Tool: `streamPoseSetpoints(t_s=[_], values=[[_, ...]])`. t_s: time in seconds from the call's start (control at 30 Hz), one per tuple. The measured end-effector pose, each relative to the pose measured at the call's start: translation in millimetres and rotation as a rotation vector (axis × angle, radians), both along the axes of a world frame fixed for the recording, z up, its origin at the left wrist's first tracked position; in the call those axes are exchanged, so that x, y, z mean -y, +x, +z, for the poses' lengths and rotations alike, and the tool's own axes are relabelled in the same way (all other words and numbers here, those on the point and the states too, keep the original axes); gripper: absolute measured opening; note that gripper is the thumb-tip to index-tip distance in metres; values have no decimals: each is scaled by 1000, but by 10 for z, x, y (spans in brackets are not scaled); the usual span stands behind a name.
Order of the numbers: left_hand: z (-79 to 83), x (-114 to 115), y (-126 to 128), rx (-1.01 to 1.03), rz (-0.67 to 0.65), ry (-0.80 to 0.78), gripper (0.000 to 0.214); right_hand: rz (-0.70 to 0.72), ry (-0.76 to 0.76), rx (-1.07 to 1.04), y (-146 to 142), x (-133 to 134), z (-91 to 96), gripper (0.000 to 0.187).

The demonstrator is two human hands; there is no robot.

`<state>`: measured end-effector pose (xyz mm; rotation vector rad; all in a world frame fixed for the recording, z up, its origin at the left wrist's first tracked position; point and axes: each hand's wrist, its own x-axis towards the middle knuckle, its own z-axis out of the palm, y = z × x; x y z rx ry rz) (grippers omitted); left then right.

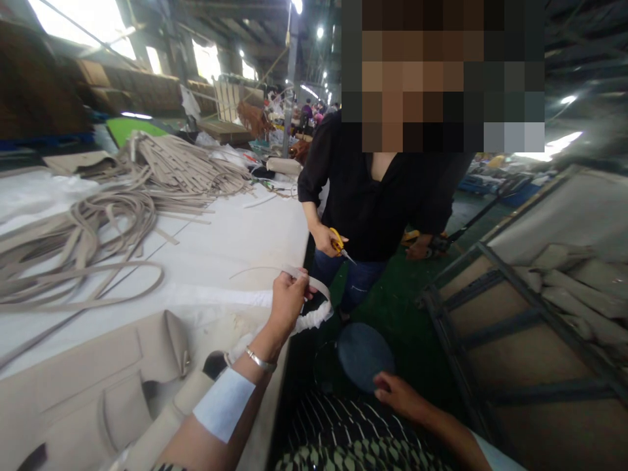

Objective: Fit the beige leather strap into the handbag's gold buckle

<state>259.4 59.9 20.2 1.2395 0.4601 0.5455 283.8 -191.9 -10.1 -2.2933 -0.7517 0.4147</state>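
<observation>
My left hand (289,297) is closed on a thin beige strap (320,285) above the right edge of the table. The strap bends over to the right of my fingers, and a crumpled white wrapped length (314,318) hangs by it. Low on the right, my right hand (400,394) hangs in front of a round blue-grey stool seat (366,356). Its fingers are loosely bent and slightly apart, with nothing visible in them. A beige bag (93,386) lies on the table to the left of my left forearm.
Across from me stands a person in black (373,203), holding yellow-handled scissors (337,242). Coiled beige straps (112,216) and a heap of strips (181,167) lie on the white table (235,229). A framed cart (490,314) holding beige pieces (583,281) stands at right.
</observation>
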Motion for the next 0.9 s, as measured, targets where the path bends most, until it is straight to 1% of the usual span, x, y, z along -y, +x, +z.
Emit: streamPoseSetpoints(t_s=[0.03, 0.07, 0.13, 0.17, 0.2, 0.27, 0.33, 0.4, 0.43, 0.5, 0.53, 0.57, 0.63, 0.7, 0.77, 0.83, 0.9], values=[[26, -11, -93, 27, 22, -13, 25, 13, -26, -27, 17, 10, -78, 24], [58, -29, -196, 58, 46, -29, 27, 28, -34, -54, 51, -28, -132, 28], [140, -82, -427, 124, 105, -57, 30, 95, 20, -66, 141, -253, -143, 49], [187, -115, -549, 156, 140, -65, 30, 149, 87, -51, 179, -431, -92, 61], [237, -153, -673, 181, 177, -66, 30, 220, 171, -30, 202, -642, -4, 70], [336, -239, -921, 216, 257, -46, 27, 371, 324, 6, 186, -1115, 263, 76], [426, -333, -1166, 250, 346, -11, 25, 555, 364, -6, 84, -1597, 600, 75], [501, -411, -1407, 264, 462, 45, 24, 759, 347, -28, -79, -2034, 934, 68], [531, -435, -1524, 262, 530, 72, 23, 868, 303, 17, -174, -2224, 1076, 61], [564, -447, -1747, 250, 686, 104, 22, 1113, 196, 144, -362, -2535, 1268, 37], [563, -439, -1855, 252, 780, 99, 20, 1223, 139, 195, -442, -2653, 1309, 28], [548, -423, -1961, 259, 879, 75, 19, 1319, 82, 233, -503, -2751, 1312, 21], [471, -382, -2179, 274, 1069, -22, 18, 1460, -29, 247, -551, -2904, 1216, 14], [343, -331, -2396, 275, 1236, -141, 20, 1569, -134, 179, -492, -3046, 1037, 15], [186, -260, -2568, 256, 1396, -212, 21, 1674, -259, 79, -370, -3222, 842, 18], [34, -165, -2633, 203, 1528, -232, 22, 1757, -372, 50, -273, -3428, 680, 25], [-87, -60, -2555, 71, 1589, -235, 25, 1831, -386, 87, -283, -3616, 565, 49]])
